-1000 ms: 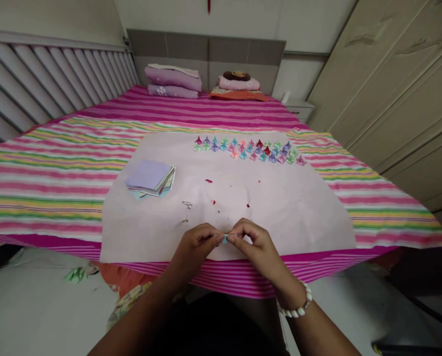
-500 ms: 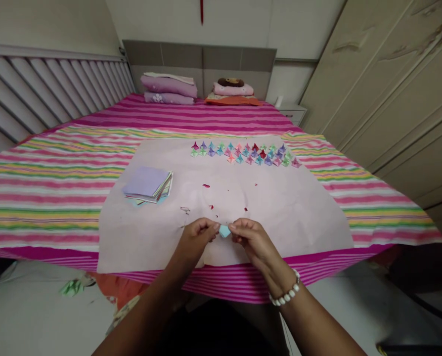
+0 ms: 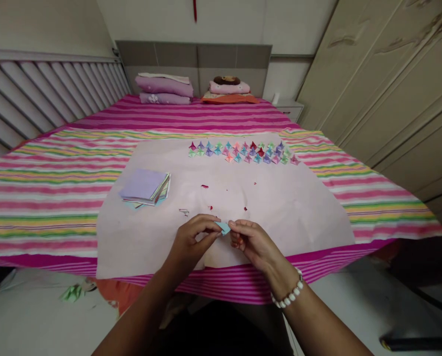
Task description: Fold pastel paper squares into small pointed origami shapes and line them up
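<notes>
A small folded piece of light blue paper (image 3: 224,227) is held between my two hands, just above the big pale sheet (image 3: 280,212). My left hand (image 3: 196,238) pinches its left side between thumb and fingers. At its right corner, the thumb and index finger of my right hand (image 3: 251,241) grip it, the other fingers curled in. A white bead bracelet (image 3: 289,298) circles my right wrist. Toward the far edge of the sheet stand rows of small folded paper stars (image 3: 238,152) in several colours.
A stack of coloured paper squares (image 3: 145,185), purple on top, lies on the left of the sheet. Red paper scraps (image 3: 204,186) and a small thin item (image 3: 184,212) lie nearer me. Folded bedding (image 3: 165,89) sits by the headboard. A crumpled green paper (image 3: 71,293) is on the floor.
My left hand has shifted its grip, with its fingers now over the top of the blue paper and its thumb below. The paper has tilted. The view has moved slightly.
</notes>
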{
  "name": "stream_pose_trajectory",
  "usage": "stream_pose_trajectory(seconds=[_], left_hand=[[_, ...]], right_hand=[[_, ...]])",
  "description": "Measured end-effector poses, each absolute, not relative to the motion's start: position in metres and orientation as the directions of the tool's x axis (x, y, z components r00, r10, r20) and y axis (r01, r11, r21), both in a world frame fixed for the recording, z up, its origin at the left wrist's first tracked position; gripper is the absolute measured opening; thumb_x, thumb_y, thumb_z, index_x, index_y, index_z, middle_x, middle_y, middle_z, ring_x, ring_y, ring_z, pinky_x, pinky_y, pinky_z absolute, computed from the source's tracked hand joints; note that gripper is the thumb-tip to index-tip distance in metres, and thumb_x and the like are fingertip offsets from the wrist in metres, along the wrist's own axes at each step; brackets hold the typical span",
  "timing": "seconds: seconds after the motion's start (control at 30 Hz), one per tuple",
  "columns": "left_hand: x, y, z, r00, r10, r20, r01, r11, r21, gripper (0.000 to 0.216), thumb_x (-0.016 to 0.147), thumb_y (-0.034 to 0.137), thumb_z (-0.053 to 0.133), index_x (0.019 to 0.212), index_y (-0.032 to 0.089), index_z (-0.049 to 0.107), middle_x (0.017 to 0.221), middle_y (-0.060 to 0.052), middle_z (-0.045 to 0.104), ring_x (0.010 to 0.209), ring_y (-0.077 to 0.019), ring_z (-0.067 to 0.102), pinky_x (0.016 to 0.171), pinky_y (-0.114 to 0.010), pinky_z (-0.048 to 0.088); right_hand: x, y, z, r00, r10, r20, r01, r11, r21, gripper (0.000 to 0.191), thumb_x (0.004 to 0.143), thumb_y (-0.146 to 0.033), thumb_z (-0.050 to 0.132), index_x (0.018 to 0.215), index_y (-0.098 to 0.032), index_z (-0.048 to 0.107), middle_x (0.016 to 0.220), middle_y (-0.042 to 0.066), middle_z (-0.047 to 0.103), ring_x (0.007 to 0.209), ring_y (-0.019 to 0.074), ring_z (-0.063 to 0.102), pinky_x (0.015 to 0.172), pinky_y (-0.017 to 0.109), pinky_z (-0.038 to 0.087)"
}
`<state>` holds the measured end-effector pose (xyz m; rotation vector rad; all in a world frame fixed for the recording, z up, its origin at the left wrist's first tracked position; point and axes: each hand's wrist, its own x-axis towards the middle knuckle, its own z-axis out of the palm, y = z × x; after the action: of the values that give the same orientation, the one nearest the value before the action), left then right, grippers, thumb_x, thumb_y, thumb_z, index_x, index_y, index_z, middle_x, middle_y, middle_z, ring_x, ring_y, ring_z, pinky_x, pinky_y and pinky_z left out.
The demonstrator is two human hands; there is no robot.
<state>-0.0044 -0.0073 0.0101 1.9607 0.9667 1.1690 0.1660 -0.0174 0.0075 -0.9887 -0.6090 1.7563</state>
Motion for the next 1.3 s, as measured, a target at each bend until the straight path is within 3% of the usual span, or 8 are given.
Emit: stream_pose_trajectory(seconds=[0.23,0.37,0.43,0.5,0.67,0.97,1.1,1.3], left_hand=[[-0.001,-0.006,0.012,0.351,0.861,0.369,0.291,-0.475,0.831,0.005,0.081,0.019,0.062,0.083,0.019,0.067,0.081,-0.002,0.065,0.074,-0.0128,0.059,0.069,-0.025,0.049],[0.001,-0.007,0.009,0.273,0.941,0.199,0.259,-0.271,0.927,0.007,0.08,0.025,0.063,0.082,0.019,0.066,0.078,-0.002,0.067,0.071,-0.0135,0.06,0.067,-0.026,0.048],[0.002,-0.007,0.008,0.278,0.951,0.138,0.21,-0.2,0.957,0.01,0.081,0.027,0.063,0.084,0.018,0.066,0.077,-0.002,0.067,0.072,-0.0142,0.061,0.067,-0.027,0.048],[0.003,-0.007,0.007,0.289,0.945,0.155,0.187,-0.215,0.959,0.01,0.08,0.027,0.063,0.082,0.018,0.067,0.079,-0.003,0.067,0.075,-0.0148,0.062,0.069,-0.027,0.048],[0.005,-0.003,0.007,0.219,0.923,0.317,0.234,-0.365,0.901,0.006,0.076,0.021,0.067,0.074,0.02,0.072,0.094,-0.005,0.061,0.079,-0.0127,0.059,0.064,-0.023,0.047],[0.011,0.008,-0.001,0.223,0.916,0.333,0.11,-0.363,0.925,0.003,0.077,0.02,0.068,0.075,0.019,0.071,0.081,-0.002,0.062,0.08,-0.0139,0.06,0.069,-0.024,0.048],[0.014,0.013,-0.003,0.253,0.895,0.367,0.209,-0.421,0.883,0.005,0.081,0.019,0.064,0.081,0.019,0.069,0.083,-0.003,0.065,0.081,-0.0142,0.061,0.07,-0.026,0.047],[0.018,0.021,-0.001,0.322,0.813,0.485,0.372,-0.579,0.725,0.011,0.087,0.02,0.056,0.083,0.019,0.066,0.08,-0.002,0.065,0.08,-0.0142,0.058,0.074,-0.028,0.044]], right_hand=[[0.168,-0.018,0.0,-0.139,0.957,-0.253,-0.381,-0.288,-0.879,0.038,0.066,-0.045,0.077,0.053,-0.017,0.054,0.048,-0.004,0.047,0.046,0.0083,0.037,0.049,0.025,0.03],[0.172,-0.021,-0.002,0.041,0.995,0.089,-0.148,0.094,-0.984,0.016,0.074,-0.035,0.073,0.083,-0.022,0.071,0.076,0.0,0.061,0.062,0.0113,0.048,0.062,0.027,0.04],[0.173,-0.023,0.0,0.017,0.967,0.255,-0.043,0.256,-0.966,0.02,0.073,-0.028,0.074,0.093,-0.026,0.072,0.09,0.001,0.061,0.067,0.0119,0.05,0.067,0.029,0.042],[0.173,-0.024,0.003,-0.04,0.944,0.327,-0.001,0.327,-0.945,0.017,0.075,-0.024,0.073,0.091,-0.027,0.073,0.093,0.003,0.061,0.07,0.0132,0.052,0.068,0.03,0.044],[0.171,-0.022,0.004,-0.045,0.94,0.338,-0.006,0.338,-0.941,0.006,0.079,-0.024,0.069,0.082,-0.025,0.074,0.085,0.004,0.063,0.08,0.0174,0.057,0.07,0.033,0.046],[0.175,-0.008,-0.012,-0.03,0.996,0.084,-0.284,0.072,-0.956,0.008,0.073,-0.028,0.073,0.077,-0.022,0.071,0.073,-0.001,0.066,0.059,0.0118,0.057,0.059,0.028,0.048],[0.177,-0.005,-0.011,-0.025,0.997,0.07,-0.195,0.064,-0.979,0.012,0.075,-0.032,0.071,0.079,-0.021,0.068,0.065,-0.002,0.063,0.058,0.0128,0.058,0.059,0.028,0.048],[0.178,0.004,-0.011,0.022,0.976,0.218,-0.045,0.219,-0.975,0.011,0.076,-0.033,0.069,0.075,-0.022,0.068,0.084,0.002,0.061,0.06,0.0117,0.056,0.056,0.027,0.047]])
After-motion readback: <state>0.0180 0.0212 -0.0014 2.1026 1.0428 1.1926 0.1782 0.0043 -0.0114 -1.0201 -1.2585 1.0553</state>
